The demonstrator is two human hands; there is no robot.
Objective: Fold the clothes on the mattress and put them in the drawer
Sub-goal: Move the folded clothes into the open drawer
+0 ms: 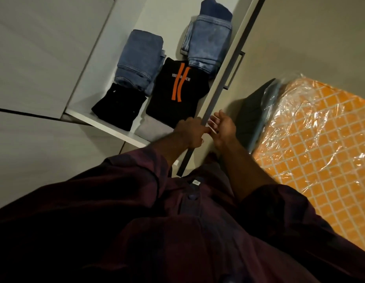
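Several folded blue-denim and black clothes [175, 88] fill our open white drawer [108, 124]. Left hand [189, 133] fingers grip its front edge; right hand [223, 127] at 3 o'clock, fingers loose, empty.

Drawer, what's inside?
The drawer holds blue jeans, paler jeans, a black top with orange stripes and a black garment. Grey cloth peeks from under the striped top; its rest is hidden.

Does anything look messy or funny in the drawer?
Nothing messy. The jeans and black tops lie neatly folded in the drawer. Only the mattress looks a bit funny: it is wrapped in shiny plastic.
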